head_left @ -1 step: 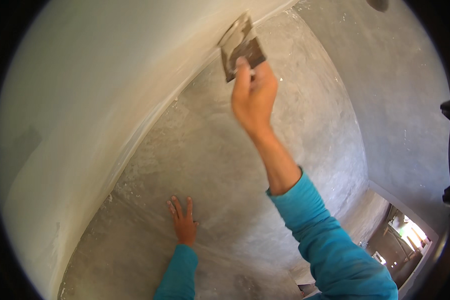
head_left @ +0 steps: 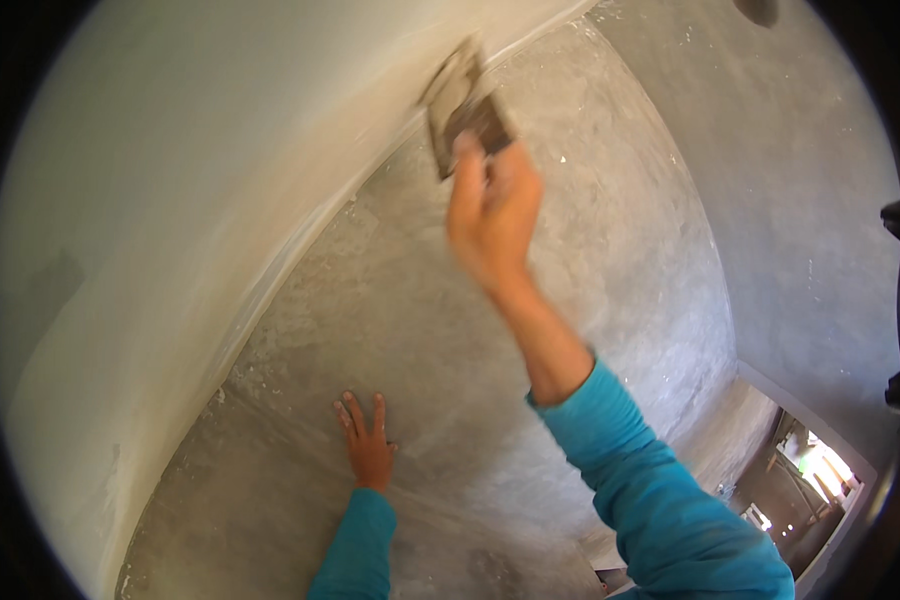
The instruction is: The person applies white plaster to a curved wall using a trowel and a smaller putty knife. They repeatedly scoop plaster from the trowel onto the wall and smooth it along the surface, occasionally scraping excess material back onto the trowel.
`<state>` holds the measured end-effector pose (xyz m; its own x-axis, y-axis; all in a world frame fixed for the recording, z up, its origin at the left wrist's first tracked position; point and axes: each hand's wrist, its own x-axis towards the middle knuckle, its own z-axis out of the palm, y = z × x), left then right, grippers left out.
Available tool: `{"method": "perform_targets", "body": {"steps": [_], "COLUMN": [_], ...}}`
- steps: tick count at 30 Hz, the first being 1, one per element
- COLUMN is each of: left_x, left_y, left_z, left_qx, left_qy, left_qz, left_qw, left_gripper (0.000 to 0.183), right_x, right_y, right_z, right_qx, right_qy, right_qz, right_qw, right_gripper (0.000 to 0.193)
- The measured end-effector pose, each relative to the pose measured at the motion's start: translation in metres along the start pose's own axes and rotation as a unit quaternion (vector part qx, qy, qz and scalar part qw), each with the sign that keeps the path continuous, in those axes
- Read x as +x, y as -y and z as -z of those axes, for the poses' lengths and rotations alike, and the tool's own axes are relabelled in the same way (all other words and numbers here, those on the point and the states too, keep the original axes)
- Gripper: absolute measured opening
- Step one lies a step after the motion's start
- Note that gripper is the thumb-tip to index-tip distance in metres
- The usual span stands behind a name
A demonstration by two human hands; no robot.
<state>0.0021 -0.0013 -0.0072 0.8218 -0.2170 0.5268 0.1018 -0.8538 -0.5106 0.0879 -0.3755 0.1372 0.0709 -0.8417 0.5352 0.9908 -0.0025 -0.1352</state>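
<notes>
Head view, the only one. Right hand point(head_left: 497, 220) up high, fingers clamped on a flat scraper point(head_left: 488, 125), thumb on the near face; other fingers mostly hidden behind the plate, so exact grip can't be told. Scraper sits at the seam point(head_left: 295, 250) between the pale upper surface point(head_left: 160, 200) and the grey wall point(head_left: 450, 320), its top corner overlapping the pale side. Blurred, so whether the edge actually touches can't be confirmed. Left hand point(head_left: 370, 455) lower down on the grey wall, fingers apart, nothing held, looks like a brace.

Step in hand, as judged: working pale paste point(head_left: 454, 88) along the seam. Next move likely calls for a steady, shallow blade angle and even pressure along the joint; too steep could gouge or drop paste.

Materials: scraper thin, roughly square, dark brown where bare, cream-smeared elsewhere. Pale surface smooth, matte, with a darker patch at left. Grey wall mottled, cement-like, faint streaks and white specks. Seam whitish, slightly ragged, bowed by the lens. Second grey wall point(head_left: 800, 170) on the right, speckled. Teal fabric sleeves point(head_left: 660, 480), wrinkled. Bright opening point(head_left: 808, 475) lower right, contents too small to tell.
</notes>
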Motion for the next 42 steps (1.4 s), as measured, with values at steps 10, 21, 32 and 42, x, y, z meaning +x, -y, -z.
{"method": "perform_targets", "body": {"steps": [10, 21, 32, 42], "left_x": [0.001, 0.000, -0.006, -0.005], "left_y": [-0.003, -0.005, -0.006, -0.008], "left_z": [0.001, 0.006, 0.006, 0.008], "left_qx": [0.010, -0.011, -0.020, -0.019], "left_qy": [0.026, 0.032, 0.018, 0.043], "left_qz": [0.031, 0.034, 0.036, 0.069], "left_qw": [0.999, 0.999, 0.999, 0.997], "left_gripper": [0.110, 0.112, 0.112, 0.112], "right_x": [-0.068, 0.034, 0.036, 0.097], "right_y": [0.061, 0.047, 0.092, 0.098], "right_z": [0.011, 0.065, 0.064, 0.080], "right_qx": [0.064, 0.080, -0.068, -0.145], "right_qy": [0.099, 0.017, 0.014, -0.058], "right_qz": [-0.021, -0.100, 0.081, 0.170], "right_qw": [0.993, 0.992, 0.994, 0.973], "right_gripper": [0.025, 0.016, 0.019, 0.008]}}
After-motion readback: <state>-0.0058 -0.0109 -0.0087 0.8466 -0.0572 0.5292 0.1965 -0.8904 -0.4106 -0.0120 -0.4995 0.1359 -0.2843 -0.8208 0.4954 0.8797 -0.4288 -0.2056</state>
